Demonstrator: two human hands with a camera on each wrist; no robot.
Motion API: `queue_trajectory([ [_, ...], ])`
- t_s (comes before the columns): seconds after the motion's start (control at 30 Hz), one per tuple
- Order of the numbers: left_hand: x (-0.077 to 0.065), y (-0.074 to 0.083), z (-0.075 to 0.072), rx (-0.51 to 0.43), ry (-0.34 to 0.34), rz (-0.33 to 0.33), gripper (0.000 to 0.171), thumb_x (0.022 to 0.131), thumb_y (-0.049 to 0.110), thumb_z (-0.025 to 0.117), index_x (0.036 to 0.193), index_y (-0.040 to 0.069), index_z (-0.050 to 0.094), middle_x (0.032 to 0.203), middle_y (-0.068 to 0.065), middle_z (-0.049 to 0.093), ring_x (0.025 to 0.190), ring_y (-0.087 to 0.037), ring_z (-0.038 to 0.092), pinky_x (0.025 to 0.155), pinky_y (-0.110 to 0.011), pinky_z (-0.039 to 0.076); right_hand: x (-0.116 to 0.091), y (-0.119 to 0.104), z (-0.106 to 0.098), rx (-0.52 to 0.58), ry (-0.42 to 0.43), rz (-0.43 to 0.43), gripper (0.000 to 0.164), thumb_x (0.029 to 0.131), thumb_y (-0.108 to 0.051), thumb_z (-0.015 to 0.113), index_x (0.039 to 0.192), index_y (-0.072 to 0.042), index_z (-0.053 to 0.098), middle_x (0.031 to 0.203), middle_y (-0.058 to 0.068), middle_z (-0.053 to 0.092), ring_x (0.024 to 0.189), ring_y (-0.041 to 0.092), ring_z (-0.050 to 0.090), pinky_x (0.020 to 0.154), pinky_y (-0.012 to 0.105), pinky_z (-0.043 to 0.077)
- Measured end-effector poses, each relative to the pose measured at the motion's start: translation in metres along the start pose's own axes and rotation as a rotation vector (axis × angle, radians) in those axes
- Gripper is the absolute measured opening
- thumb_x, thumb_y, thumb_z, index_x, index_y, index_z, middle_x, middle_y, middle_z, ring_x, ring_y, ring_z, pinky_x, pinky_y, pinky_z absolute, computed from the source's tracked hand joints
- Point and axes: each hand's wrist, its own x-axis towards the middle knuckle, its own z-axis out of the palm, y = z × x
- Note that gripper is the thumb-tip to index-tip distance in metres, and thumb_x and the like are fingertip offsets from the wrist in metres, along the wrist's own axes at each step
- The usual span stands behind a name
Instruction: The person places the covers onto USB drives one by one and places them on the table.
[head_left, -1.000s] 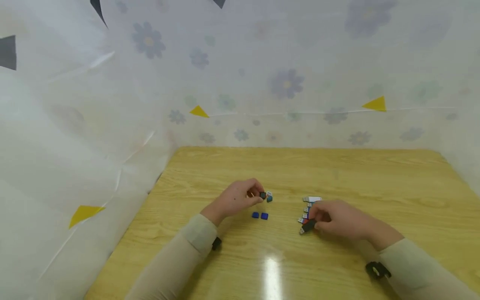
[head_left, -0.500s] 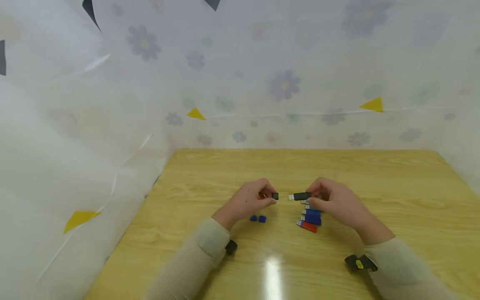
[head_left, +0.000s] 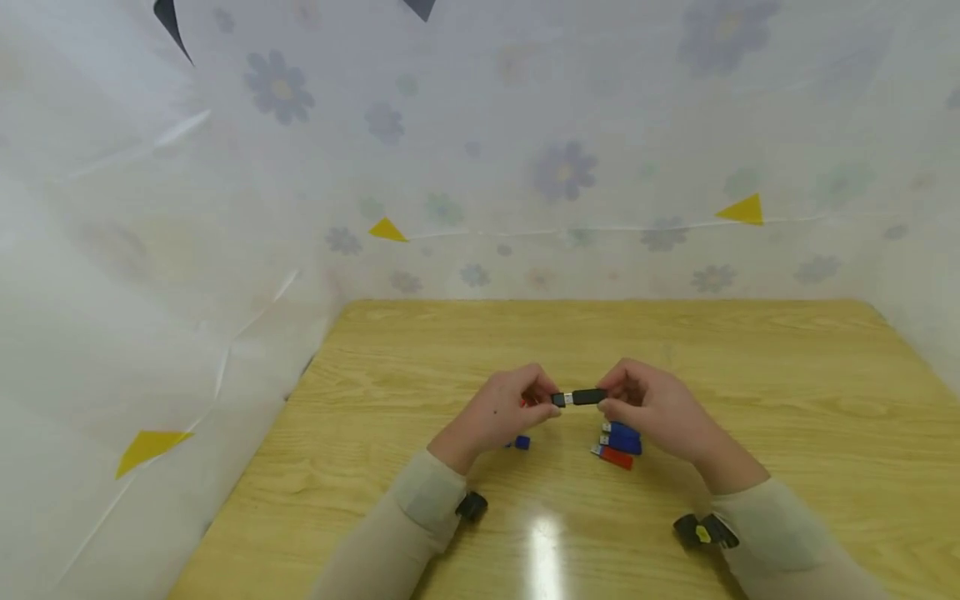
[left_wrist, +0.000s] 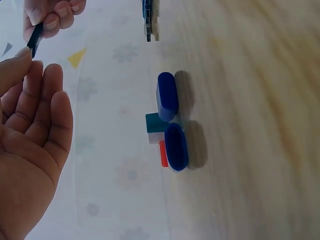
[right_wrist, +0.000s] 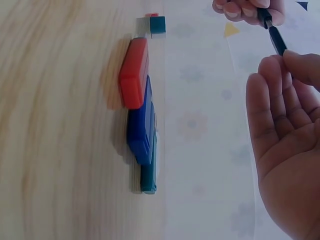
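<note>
In the head view my left hand (head_left: 495,417) pinches a small black cap (head_left: 558,400) between thumb and fingertips. Facing it, my right hand (head_left: 667,417) pinches the body of a black USB flash drive (head_left: 588,397). The drive's metal plug points left and meets the mouth of the cap, with part of the metal still showing between them. Both pieces are held above the table. The right wrist view also shows the drive (right_wrist: 278,41) lined up with the cap (right_wrist: 264,17).
Below my right hand lie a red flash drive (head_left: 617,457), blue ones (head_left: 624,442) and a teal one (right_wrist: 149,175) on the wooden table (head_left: 420,333). Near my left hand are blue caps (left_wrist: 176,147), a teal cap (left_wrist: 157,122) and a red piece (left_wrist: 164,154).
My right hand has lifted the black flash drive from the row and moved it left. My left hand has shifted right with the cap. The gap between plug and cap has closed.
</note>
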Motion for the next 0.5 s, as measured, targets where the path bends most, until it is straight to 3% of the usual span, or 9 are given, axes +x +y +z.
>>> queue_trajectory([
  [0.23, 0.001, 0.002, 0.005, -0.025, -0.002, -0.017, 0.011, 0.097, 0.024, 0.072, 0.105, 0.022, 0.064, 0.091, 0.012, 0.066, 0.082, -0.004, 0.062, 0.070, -0.026, 0.052, -0.001, -0.003, 0.004, 0.004, -0.005, -0.002, 0.016, 0.097, -0.027, 0.073, 0.105, -0.016, 0.065, 0.090, 0.005, 0.071, 0.080, 0.033, 0.068, 0.067, 0.032, 0.053],
  [0.5, 0.004, 0.004, 0.007, -0.044, 0.022, -0.065, 0.011, 0.097, 0.022, 0.072, 0.106, 0.019, 0.067, 0.090, 0.012, 0.068, 0.081, -0.003, 0.064, 0.068, -0.025, 0.053, 0.001, -0.001, 0.011, 0.059, -0.016, 0.053, 0.019, 0.098, -0.026, 0.071, 0.108, -0.011, 0.065, 0.091, 0.012, 0.072, 0.082, 0.032, 0.071, 0.074, 0.039, 0.057],
])
